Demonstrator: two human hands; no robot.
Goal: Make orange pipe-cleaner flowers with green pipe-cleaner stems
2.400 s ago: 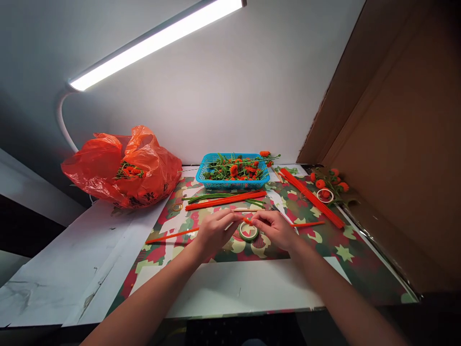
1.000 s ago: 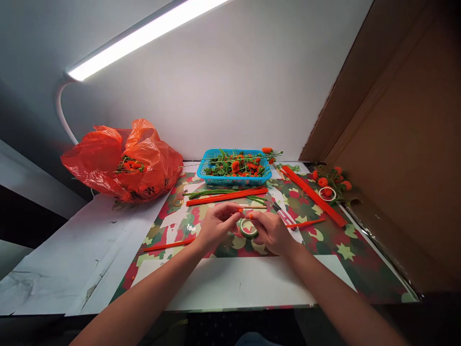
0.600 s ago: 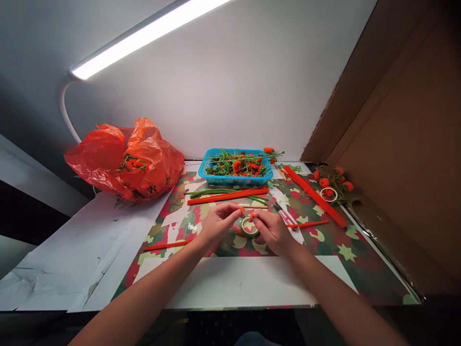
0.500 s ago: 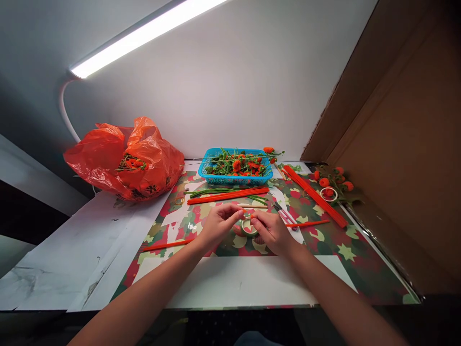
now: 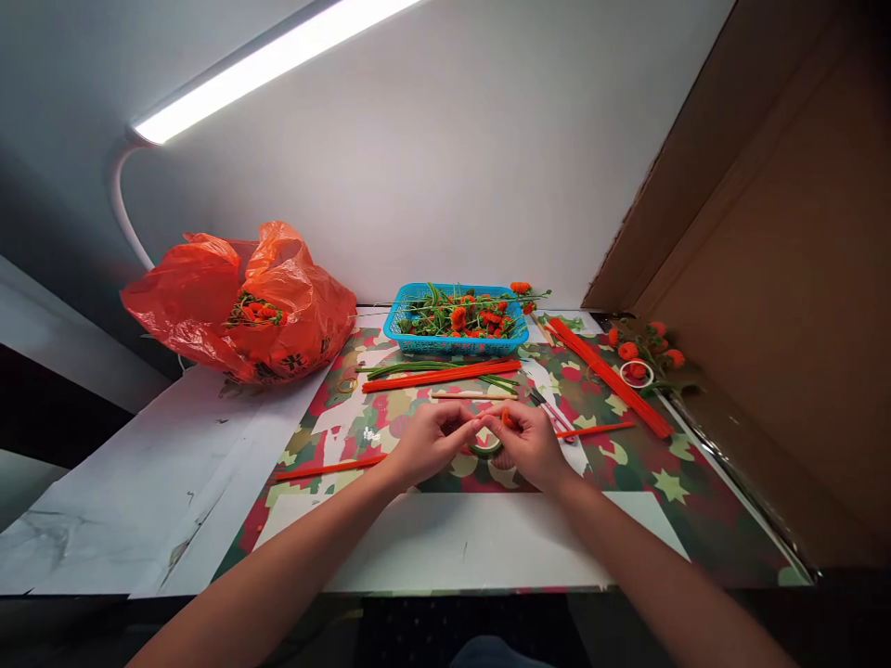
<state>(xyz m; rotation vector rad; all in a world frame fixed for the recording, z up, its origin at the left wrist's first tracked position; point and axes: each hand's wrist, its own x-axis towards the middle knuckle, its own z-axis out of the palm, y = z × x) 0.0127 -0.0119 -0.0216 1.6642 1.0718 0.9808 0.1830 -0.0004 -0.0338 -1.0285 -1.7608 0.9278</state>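
Note:
My left hand (image 5: pixel 432 441) and my right hand (image 5: pixel 533 443) meet at their fingertips above the middle of the table, both closed in a pinch. A short, curled piece of orange pipe cleaner (image 5: pixel 509 420) shows between the fingers of my right hand; its other end runs to my left fingertips, mostly hidden. Just below the hands lies a roll of green tape (image 5: pixel 487 449), partly covered by them. One long orange pipe cleaner (image 5: pixel 327 468) lies left of my left hand, and another orange strand (image 5: pixel 597 430) lies right of my right hand, beside pink-handled scissors (image 5: pixel 553 414).
Behind the hands lie a wooden stick (image 5: pixel 463 396), a bundle of orange pipe cleaners (image 5: pixel 442 376) and green stems (image 5: pixel 410 369). A blue basket (image 5: pixel 456 347) holds fuzzy orange flowers. An orange plastic bag (image 5: pixel 306 315) stands left; more pipe cleaners (image 5: pixel 613 378) and finished-looking flowers (image 5: pixel 627 352) lie right.
My fingertips have come together, with a slight gap between them before. The orange piece now shows as a curl at my right fingers, and the tape roll is more covered.

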